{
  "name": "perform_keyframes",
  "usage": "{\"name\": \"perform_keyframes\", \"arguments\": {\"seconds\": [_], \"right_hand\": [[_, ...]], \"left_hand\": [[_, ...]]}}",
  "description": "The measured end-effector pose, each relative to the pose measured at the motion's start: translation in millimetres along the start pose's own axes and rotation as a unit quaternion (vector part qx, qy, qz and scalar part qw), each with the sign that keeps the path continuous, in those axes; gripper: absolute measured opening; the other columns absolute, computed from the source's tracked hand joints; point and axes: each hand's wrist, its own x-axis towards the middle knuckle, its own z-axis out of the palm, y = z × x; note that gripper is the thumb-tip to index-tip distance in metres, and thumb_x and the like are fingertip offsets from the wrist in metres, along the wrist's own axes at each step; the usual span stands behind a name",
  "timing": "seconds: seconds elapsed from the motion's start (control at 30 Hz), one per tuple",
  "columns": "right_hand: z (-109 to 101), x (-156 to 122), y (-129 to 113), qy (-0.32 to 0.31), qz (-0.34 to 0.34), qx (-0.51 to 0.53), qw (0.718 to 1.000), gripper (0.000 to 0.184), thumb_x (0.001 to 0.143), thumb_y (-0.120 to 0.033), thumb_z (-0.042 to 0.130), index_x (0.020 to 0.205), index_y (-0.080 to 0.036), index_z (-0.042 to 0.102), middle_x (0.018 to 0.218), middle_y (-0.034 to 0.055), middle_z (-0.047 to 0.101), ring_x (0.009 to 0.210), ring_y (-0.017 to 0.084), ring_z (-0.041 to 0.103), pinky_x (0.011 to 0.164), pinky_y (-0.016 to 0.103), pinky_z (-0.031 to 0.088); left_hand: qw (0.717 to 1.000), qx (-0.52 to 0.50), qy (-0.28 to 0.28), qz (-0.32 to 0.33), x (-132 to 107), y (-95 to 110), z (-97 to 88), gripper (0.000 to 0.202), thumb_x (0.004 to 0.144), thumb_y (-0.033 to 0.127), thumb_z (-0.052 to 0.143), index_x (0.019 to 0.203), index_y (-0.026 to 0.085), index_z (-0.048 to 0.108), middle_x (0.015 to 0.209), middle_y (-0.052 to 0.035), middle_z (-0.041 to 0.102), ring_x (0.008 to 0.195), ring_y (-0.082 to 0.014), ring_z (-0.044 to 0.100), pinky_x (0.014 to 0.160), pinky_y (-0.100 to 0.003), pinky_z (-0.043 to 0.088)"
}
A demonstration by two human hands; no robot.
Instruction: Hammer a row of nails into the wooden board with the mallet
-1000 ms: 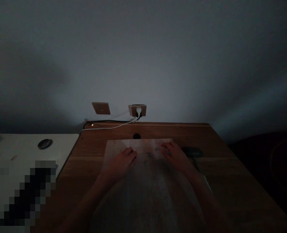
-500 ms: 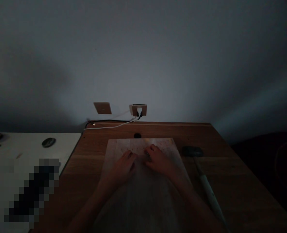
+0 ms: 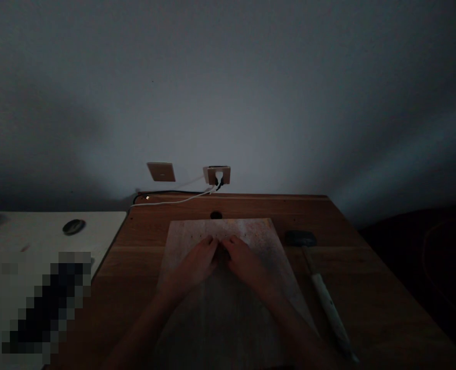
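Observation:
My left hand (image 3: 201, 261) and my right hand (image 3: 242, 258) meet above the upper part of a pale wooden board (image 3: 181, 234). Their fingertips come together near its middle, thumbs toward me. Both hands are closed with curled, pinching fingers. Whatever they hold is too small and dark to make out. Several tiny dark dots run in a row across the board just beyond my fingers; whether they are holes or nails I cannot tell. To the right of the board lies a mallet (image 3: 330, 306) with a dark head and a pale grip.
The board rests on a brown wooden table (image 3: 135, 262). A socket (image 3: 223, 174) with plugs and cables (image 3: 174, 202) sits on the wall behind. On the left, a white table (image 3: 108, 226) bears a dark round object (image 3: 74, 226) and a blurred-out dark item.
My right hand has moved left and my left hand slightly right, so the fingertips now meet. The view has shifted slightly.

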Motion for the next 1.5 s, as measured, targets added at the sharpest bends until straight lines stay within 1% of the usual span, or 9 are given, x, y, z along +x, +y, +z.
{"name": "perform_keyframes", "arguments": {"seconds": [0.2, 0.33, 0.5, 0.6, 0.7, 0.83, 1.03, 1.27, 1.5], "right_hand": [[9, -2, -10, 0.033, 0.001, 0.028, 0.999, 0.021, 0.094, -0.007, 0.064, 0.112, -0.016, 0.069, 0.111, 0.0057, 0.073, 0.105, 0.021, 0.069, 0.094, 0.038, 0.056], [5, -21, 1, 0.084, 0.018, 0.03, 0.996, 0.027, 0.093, -0.013, 0.063, 0.117, -0.022, 0.069, 0.114, 0.0051, 0.073, 0.101, 0.018, 0.071, 0.091, 0.029, 0.057], [-32, -98, 64, 0.216, 0.139, -0.04, 0.966, 0.024, 0.1, -0.03, 0.05, 0.112, -0.022, 0.069, 0.116, 0.0197, 0.069, 0.112, 0.039, 0.064, 0.096, 0.06, 0.052], [-51, -145, 106, 0.226, 0.174, -0.063, 0.956, 0.029, 0.096, -0.022, 0.043, 0.104, -0.026, 0.071, 0.118, 0.0222, 0.069, 0.115, 0.044, 0.061, 0.099, 0.073, 0.042], [-50, -163, 136, 0.223, 0.218, -0.052, 0.949, 0.02, 0.092, -0.028, 0.052, 0.101, -0.027, 0.07, 0.112, 0.0193, 0.072, 0.107, 0.039, 0.067, 0.093, 0.061, 0.051], [-37, -148, 156, 0.215, 0.297, -0.011, 0.93, 0.031, 0.09, -0.046, 0.062, 0.103, -0.019, 0.067, 0.095, 0.01, 0.074, 0.081, 0.025, 0.072, 0.075, 0.042, 0.057], [-32, -137, 125, 0.244, 0.335, 0.046, 0.909, 0.048, 0.079, -0.061, 0.054, 0.103, -0.02, 0.066, 0.096, 0.0171, 0.078, 0.087, 0.035, 0.076, 0.074, 0.043, 0.057], [13, -115, 58, 0.262, 0.3, 0.083, 0.913, 0.051, 0.086, -0.062, 0.047, 0.111, -0.02, 0.061, 0.099, 0.0146, 0.077, 0.087, 0.031, 0.076, 0.074, 0.039, 0.055], [35, -99, 50, 0.281, 0.289, 0.062, 0.913, 0.052, 0.095, -0.062, 0.042, 0.114, -0.018, 0.06, 0.103, 0.018, 0.076, 0.091, 0.034, 0.075, 0.075, 0.042, 0.055]], "left_hand": [[0.999, -0.049, 0.015, -0.009, -11, -1, 1.8, 0.035, 0.09, 0.011, 0.051, 0.123, 0.018, 0.06, 0.128, -0.0117, 0.067, 0.118, -0.0233, 0.067, 0.11, -0.043, 0.055], [0.996, -0.069, 0.044, -0.034, -41, -15, 0.7, 0.043, 0.094, 0.025, 0.055, 0.137, 0.023, 0.057, 0.126, -0.0091, 0.069, 0.108, -0.0209, 0.07, 0.102, -0.039, 0.059], [0.979, -0.015, 0.168, -0.115, -114, -68, -1.9, 0.038, 0.098, 0.035, 0.045, 0.13, 0.028, 0.064, 0.133, -0.0077, 0.067, 0.116, -0.0227, 0.068, 0.102, -0.042, 0.06], [0.968, 0.013, 0.208, -0.137, -158, -93, -6.2, 0.028, 0.088, 0.043, 0.055, 0.106, 0.029, 0.072, 0.12, -0.0083, 0.073, 0.117, -0.0309, 0.067, 0.104, -0.051, 0.059], [0.967, 0.007, 0.214, -0.141, -181, -96, -10.4, 0.034, 0.083, 0.053, 0.061, 0.107, 0.033, 0.072, 0.117, -0.0081, 0.075, 0.117, -0.0329, 0.066, 0.103, -0.051, 0.06], [0.95, -0.078, 0.227, -0.201, -174, -76, -10.9, 0.036, 0.092, 0.056, 0.05, 0.107, 0.03, 0.069, 0.109, -0.0073, 0.076, 0.101, -0.0274, 0.071, 0.092, -0.044, 0.063], [0.934, -0.139, 0.217, -0.249, -166, -62, -2.4, 0.043, 0.092, 0.057, 0.05, 0.112, 0.024, 0.069, 0.112, -0.0092, 0.074, 0.101, -0.0276, 0.072, 0.098, -0.047, 0.061], [0.942, -0.136, 0.219, -0.213, -168, -65, 13.7, 0.046, 0.094, 0.057, 0.051, 0.119, 0.023, 0.071, 0.121, -0.0118, 0.073, 0.109, -0.0276, 0.07, 0.098, -0.045, 0.062], [0.95, -0.069, 0.227, -0.201, -184, -72, 14.1, 0.044, 0.097, 0.044, 0.045, 0.131, 0.026, 0.066, 0.135, -0.0081, 0.071, 0.126, -0.0268, 0.067, 0.111, -0.046, 0.057]]}}
